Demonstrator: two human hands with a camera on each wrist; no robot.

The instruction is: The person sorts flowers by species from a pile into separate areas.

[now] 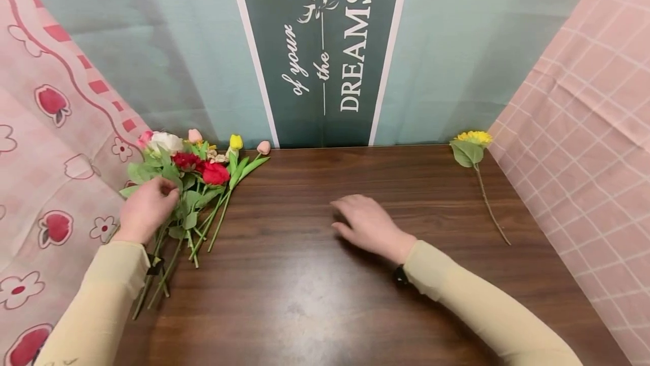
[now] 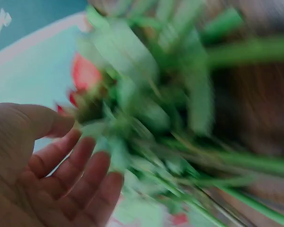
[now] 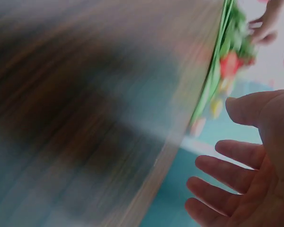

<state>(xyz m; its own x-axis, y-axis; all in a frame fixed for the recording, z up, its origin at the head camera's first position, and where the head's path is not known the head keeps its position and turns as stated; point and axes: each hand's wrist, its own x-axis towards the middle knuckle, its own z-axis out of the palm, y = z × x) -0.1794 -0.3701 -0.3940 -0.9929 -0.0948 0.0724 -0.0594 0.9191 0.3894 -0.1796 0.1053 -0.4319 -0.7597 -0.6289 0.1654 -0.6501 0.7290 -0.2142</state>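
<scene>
A pile of flowers with green stems lies at the left of the table in the head view, among them a red flower (image 1: pixel 215 173), a white flower (image 1: pixel 166 142) and a yellow tulip (image 1: pixel 236 141). My left hand (image 1: pixel 148 208) is over the leaves (image 2: pixel 132 94) of this pile. In the blurred left wrist view its fingers are loosely bent, the thumb near the index fingertip, and no stem shows between them. Above the middle of the table, my right hand (image 1: pixel 373 228) holds nothing, its fingers (image 3: pixel 227 172) spread. A yellow sunflower (image 1: pixel 474 139) lies apart at the right.
The brown wooden table (image 1: pixel 304 230) meets a green curtain (image 1: pixel 431 73) with white lettering at the back. Pink cloth with apples and flowers (image 1: pixel 56 146) hangs on the left, and pink checked cloth (image 1: pixel 579 129) on the right.
</scene>
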